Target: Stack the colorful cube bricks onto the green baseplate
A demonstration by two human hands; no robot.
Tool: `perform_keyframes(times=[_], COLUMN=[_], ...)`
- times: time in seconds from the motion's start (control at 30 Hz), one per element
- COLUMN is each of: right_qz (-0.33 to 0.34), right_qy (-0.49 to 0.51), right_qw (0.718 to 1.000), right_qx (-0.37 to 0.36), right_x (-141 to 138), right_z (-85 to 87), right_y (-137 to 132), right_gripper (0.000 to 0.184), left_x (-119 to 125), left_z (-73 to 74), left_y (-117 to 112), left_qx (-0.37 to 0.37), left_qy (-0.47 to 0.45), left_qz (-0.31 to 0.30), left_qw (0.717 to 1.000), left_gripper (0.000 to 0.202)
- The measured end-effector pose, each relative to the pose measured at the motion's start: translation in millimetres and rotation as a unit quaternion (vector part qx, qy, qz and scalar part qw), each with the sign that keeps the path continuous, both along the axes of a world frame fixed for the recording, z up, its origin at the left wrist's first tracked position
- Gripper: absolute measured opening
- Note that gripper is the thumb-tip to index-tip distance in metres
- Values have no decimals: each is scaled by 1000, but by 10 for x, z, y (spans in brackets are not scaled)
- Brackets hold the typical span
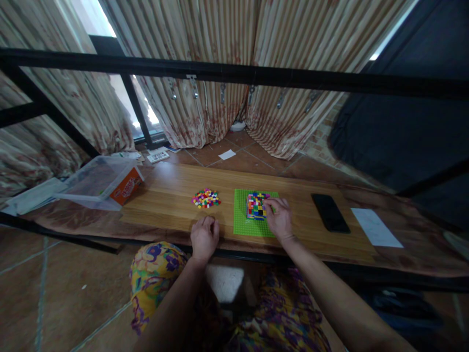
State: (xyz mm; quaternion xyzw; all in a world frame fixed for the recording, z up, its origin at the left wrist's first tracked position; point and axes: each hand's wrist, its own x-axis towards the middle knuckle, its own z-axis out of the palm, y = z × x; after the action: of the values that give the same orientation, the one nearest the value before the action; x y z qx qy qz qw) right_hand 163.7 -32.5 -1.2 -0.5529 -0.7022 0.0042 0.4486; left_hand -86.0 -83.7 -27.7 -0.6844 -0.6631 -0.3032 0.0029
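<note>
A bright green baseplate [240, 226] lies on the wooden board, with a block of multicoloured toy bricks [256, 208] built up on it. My right hand [280, 216] is over the plate's right side, thumb and fingertips pinched together at the right edge of the brick block. Whatever the pinch holds is too small to make out. My left hand [204, 236] rests at the board's near edge, its fingers curled in; I cannot see whether anything is inside them. Just beyond it lies a loose pile of small coloured bricks [205, 198].
The wooden board [168, 195] spans a low table. At its left stands a clear plastic box [91, 183] with an orange label. On the right lie a black phone [330, 212] and a white paper sheet [376, 227]. A dark metal bar [234, 73] crosses before the curtains.
</note>
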Motion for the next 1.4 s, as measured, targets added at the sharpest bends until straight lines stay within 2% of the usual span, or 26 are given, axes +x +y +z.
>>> perform_keyframes(times=[0.27,0.4,0.7,1.07,1.4], right_qz=[3,18,6,31,58], right_qy=[-11,-60,-81,-143,-70], right_qw=[1000,998,997,989,995], right_qx=[4,2,-1,-14,-47], right_x=[41,82,98,96,184], right_z=[-71,-40,40,102,177], right_y=[-36,-23,-51,31,50], right_gripper=[28,29,28,29,29], left_x=[3,6,2,0,9], left_z=[13,14,-3,2,14], left_y=[0,-4,7,1,-5], left_qx=[-2,3,0,-5,-7], left_qy=[0,-3,-7,-1,-1], left_qz=[-1,-2,-1,-6,1], left_qw=[1000,1000,1000,1000,1000], left_gripper=[23,22,22,22,23])
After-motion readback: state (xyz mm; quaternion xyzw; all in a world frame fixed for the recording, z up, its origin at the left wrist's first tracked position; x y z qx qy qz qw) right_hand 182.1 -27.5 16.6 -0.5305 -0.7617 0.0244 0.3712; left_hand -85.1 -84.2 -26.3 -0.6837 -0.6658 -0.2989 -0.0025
